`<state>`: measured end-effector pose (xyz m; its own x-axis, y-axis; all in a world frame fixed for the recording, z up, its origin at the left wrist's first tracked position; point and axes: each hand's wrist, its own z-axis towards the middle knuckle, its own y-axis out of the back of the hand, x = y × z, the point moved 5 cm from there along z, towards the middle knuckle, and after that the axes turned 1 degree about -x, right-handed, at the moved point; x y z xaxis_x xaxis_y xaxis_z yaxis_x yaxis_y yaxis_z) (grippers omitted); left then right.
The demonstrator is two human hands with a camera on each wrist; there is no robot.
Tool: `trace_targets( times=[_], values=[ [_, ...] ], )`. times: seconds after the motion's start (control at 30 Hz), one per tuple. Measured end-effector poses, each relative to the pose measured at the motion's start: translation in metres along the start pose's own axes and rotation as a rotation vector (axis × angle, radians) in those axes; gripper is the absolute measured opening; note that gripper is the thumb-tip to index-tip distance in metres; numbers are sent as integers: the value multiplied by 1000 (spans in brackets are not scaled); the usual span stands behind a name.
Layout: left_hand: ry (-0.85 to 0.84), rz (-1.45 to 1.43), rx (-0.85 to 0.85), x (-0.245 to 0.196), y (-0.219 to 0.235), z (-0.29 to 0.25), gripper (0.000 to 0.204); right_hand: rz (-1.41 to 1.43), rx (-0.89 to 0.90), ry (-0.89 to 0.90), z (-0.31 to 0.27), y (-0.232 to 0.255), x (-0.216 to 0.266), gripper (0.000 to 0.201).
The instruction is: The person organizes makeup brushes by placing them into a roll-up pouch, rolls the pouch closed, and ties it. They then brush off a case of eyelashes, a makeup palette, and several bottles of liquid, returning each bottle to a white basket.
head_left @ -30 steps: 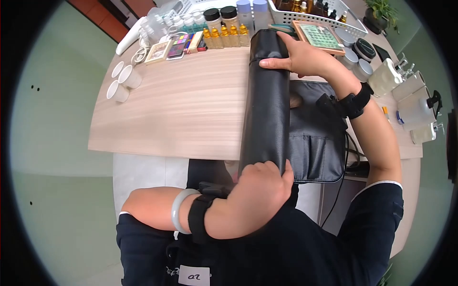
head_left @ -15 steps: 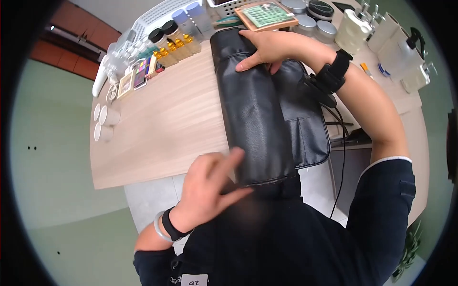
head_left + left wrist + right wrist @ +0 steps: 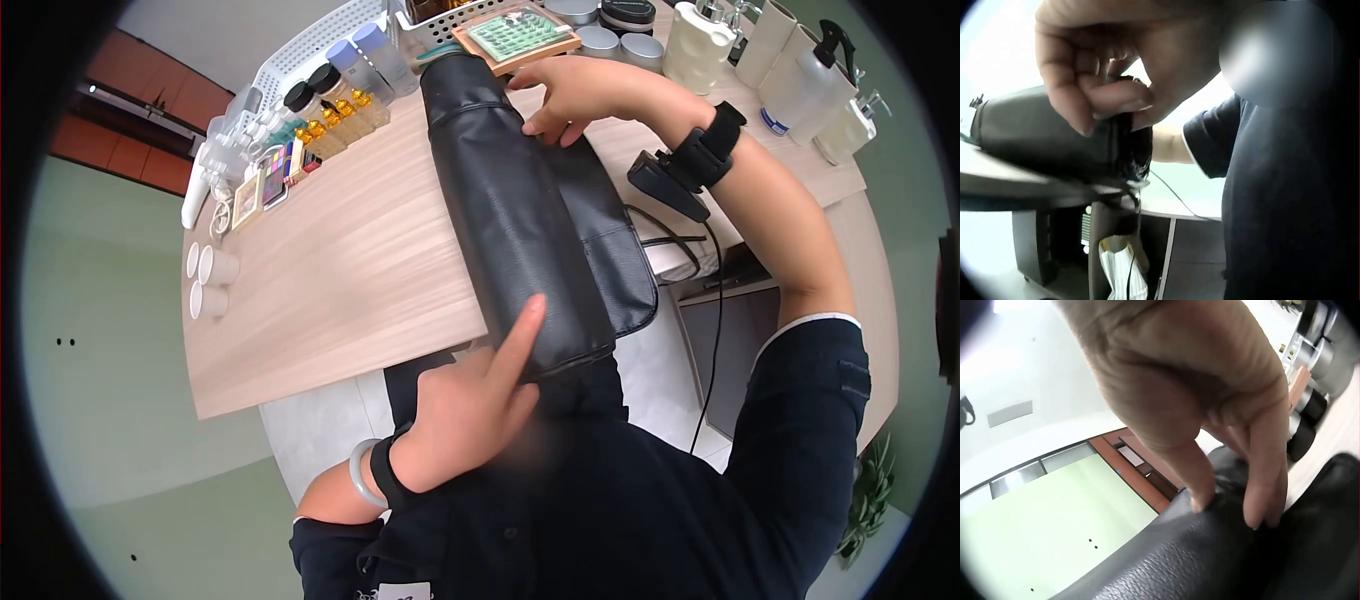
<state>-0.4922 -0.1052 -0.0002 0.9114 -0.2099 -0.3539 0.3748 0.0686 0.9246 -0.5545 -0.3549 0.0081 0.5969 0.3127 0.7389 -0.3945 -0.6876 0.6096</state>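
A thick black leather roll (image 3: 510, 210) lies slantwise across the table, its near end over the front edge. From under its right side spreads an unrolled flap (image 3: 620, 270) of the same leather. At the near end is my left hand (image 3: 465, 415), index finger stretched along the top and the other fingers bent. The left wrist view shows those fingers (image 3: 1072, 87) close over the roll's end. Farther up, my right hand (image 3: 580, 95) is bent over the roll's right side. In the right wrist view its fingertips (image 3: 1257, 515) hold the leather where roll and flap meet.
Small golden-capped bottles (image 3: 340, 120) and makeup palettes (image 3: 270, 180) line the back left. White cups (image 3: 212, 270) stand near the left edge. A framed green set (image 3: 515, 35), tins (image 3: 640, 48) and pump bottles (image 3: 700, 45) stand at the back right. A cable (image 3: 715, 300) hangs at the right.
My left hand let go of the roll's near end, swung left, and has come back over it. My right hand slid off the top to the right side. Less flap shows as the roll shifted right.
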Motion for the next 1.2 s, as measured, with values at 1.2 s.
trace_targets(
  times=[1.2],
  values=[
    [507,-1551,235,23,-40,35,60,439,95,-29,-61,-28,-13,82]
  ],
)
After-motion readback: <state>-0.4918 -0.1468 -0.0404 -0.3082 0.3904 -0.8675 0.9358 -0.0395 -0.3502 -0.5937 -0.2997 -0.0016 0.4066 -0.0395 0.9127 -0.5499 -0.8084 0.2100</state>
